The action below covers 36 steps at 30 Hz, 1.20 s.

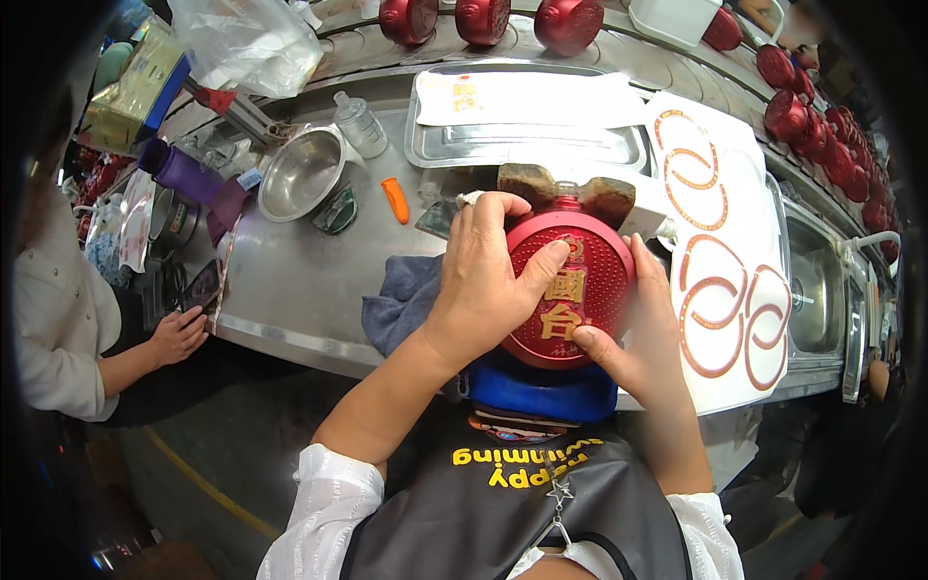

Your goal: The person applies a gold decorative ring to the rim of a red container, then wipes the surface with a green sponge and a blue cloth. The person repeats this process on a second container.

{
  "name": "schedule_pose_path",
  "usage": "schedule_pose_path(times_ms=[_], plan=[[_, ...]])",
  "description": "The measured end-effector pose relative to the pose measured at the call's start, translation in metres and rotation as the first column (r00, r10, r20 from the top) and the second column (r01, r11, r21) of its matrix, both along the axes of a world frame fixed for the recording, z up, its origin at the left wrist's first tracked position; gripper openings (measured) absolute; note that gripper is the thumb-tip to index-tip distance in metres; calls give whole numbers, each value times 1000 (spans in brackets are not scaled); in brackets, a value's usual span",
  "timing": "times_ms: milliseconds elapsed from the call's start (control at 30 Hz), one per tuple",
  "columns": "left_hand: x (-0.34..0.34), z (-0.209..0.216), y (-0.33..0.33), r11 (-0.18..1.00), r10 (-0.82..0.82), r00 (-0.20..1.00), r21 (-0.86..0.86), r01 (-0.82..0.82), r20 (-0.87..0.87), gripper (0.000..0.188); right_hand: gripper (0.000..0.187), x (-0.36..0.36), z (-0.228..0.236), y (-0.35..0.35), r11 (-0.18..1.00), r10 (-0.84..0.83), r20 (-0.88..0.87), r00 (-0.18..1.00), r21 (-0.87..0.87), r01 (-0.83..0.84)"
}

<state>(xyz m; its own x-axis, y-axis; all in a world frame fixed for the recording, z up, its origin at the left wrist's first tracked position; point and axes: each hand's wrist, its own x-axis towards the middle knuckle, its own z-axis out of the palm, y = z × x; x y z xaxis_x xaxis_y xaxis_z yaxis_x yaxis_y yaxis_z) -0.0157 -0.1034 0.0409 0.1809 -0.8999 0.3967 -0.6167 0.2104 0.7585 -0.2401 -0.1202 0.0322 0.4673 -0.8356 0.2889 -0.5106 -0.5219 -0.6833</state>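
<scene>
Directly between the two bare hands, a flat, round red bottle with a dotted face (606, 282) and raised gold characters (561, 322) is set face up, its neck pointed away from the body. The neck is flanked by two worn brown blocks (528, 184); just below the lower rim, a glossy blue cushion (541, 394) is seen. By the left hand (478, 280), the upper left rim is covered, with the thumb laid on the face at the upper characters. By the right hand (638, 367), the right rim is bordered, with the thumb tip placed beside the lowest character. The bottle is touched from both sides; whether it is gripped or only pressed cannot be told. To its left, a crumpled grey-blue cloth (401, 304) is laid on the steel table (290, 280).
</scene>
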Motion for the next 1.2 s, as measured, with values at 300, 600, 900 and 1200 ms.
schedule_pose_path(times_ms=[300,600,900,1200], plan=[[1,3,1,996,-2,999,91,5,-33,55,110,-2,0,-1,1000,16,-11,1000,0,-16],[3,5,6,993,-44,999,107,42,14,66,110,-2,0,-1,1000,24,6,1000,8,-24],[7,-3,9,995,-59,995,74,65,-83,67,109,-3,-3,-2,999,24,10,1000,21,-24],[9,4,1,989,-30,998,144,38,-56,56,107,-3,-5,-1,1000,8,11,1000,26,-8]])
